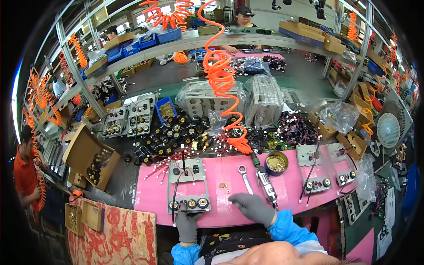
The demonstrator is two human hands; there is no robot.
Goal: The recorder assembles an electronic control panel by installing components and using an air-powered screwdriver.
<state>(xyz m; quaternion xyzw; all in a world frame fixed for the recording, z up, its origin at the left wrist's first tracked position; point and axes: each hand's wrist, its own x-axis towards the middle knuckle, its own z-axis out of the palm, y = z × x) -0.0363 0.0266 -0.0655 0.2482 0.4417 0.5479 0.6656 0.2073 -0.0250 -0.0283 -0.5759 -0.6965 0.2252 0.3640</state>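
My left hand (187, 227), in a grey glove, grips the lower edge of a grey metal panel (201, 183). Along that edge sits a row of round black fittings (192, 203) with brass centres, and black and red wires trail from the panel. To its right, my gloved right hand (255, 208) hovers over the pink mat (150, 190) with thumb and fingers pressed together; whatever they may pinch is too small to make out. Small brass rings (224, 185) lie just beyond the fingertips. Farther off are a ratchet wrench (245, 179) and an air screwdriver (266, 185) on an orange coiled hose (221, 79).
A round tin (276, 163) of brass rings stands behind the screwdriver. More grey panels (312, 170) lie at right. Black fittings (176, 128) and wire bundles (293, 132) are heaped at the back. An open carton (92, 157) stands at left. Across the bench sits another person (243, 20).
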